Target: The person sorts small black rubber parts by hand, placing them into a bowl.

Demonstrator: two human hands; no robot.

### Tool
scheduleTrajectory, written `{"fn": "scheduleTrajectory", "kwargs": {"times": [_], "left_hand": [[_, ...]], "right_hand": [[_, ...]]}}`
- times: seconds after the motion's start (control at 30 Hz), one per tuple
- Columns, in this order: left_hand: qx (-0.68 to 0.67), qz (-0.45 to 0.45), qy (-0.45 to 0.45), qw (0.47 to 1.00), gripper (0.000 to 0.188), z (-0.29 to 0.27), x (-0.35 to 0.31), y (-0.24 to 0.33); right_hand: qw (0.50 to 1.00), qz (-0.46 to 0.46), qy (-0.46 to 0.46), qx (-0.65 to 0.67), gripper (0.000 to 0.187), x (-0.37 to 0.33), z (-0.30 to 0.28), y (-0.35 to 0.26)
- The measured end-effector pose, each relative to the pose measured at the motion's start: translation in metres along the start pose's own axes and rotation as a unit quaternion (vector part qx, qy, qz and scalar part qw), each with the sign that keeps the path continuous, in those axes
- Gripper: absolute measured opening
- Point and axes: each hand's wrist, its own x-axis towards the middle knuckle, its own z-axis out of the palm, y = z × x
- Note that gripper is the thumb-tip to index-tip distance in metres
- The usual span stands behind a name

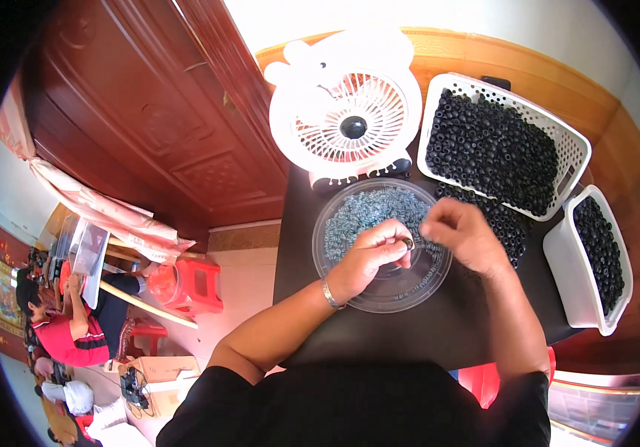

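Note:
My left hand is over a round clear plastic tub, closed in a pinch on a small dark ring-shaped part. Close on its right, my right hand has its fingers curled together, slightly blurred; what they hold, if anything, is hidden. Inside the tub lie many small bluish-grey shiny pieces, heaped toward its far side. Loose black ring-shaped parts are piled on the dark table, just beyond my right hand.
A white perforated basket full of black parts stands far right; a white bin with more stands nearer. A white fan stands behind the tub. Left, beyond the table, are red stools, a cardboard box and a seated person.

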Motion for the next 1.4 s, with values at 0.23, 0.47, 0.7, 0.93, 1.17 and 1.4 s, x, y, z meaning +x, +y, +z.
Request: {"fn": "scheduleTrajectory", "kwargs": {"times": [0.23, 0.47, 0.7, 0.93, 1.17, 1.4], "left_hand": [[-0.13, -0.018, 0.069, 0.989, 0.016, -0.012, 0.003, -0.005], [-0.138, -0.033, 0.088, 0.986, 0.015, -0.014, 0.003, -0.004], [-0.14, -0.037, 0.08, 0.986, 0.015, -0.013, 0.004, -0.006], [-0.139, -0.044, 0.071, 0.987, 0.014, -0.01, 0.003, -0.004], [-0.155, -0.042, 0.011, 0.987, 0.016, -0.005, 0.002, -0.004], [-0.193, -0.023, -0.009, 0.981, 0.018, -0.005, 0.002, -0.002]], "right_hand": [[0.906, -0.06, 0.239, -0.343, 0.008, 0.0, -0.064, 0.015], [0.924, 0.012, 0.138, -0.357, 0.01, 0.004, -0.061, 0.022], [0.879, -0.02, 0.124, -0.46, 0.015, 0.013, -0.038, 0.036], [0.948, -0.01, 0.106, -0.301, 0.009, 0.012, -0.036, 0.032], [0.993, -0.001, -0.01, 0.121, 0.011, 0.002, 0.004, 0.002], [0.985, -0.036, -0.009, 0.168, 0.012, -0.003, 0.021, 0.0]]}}
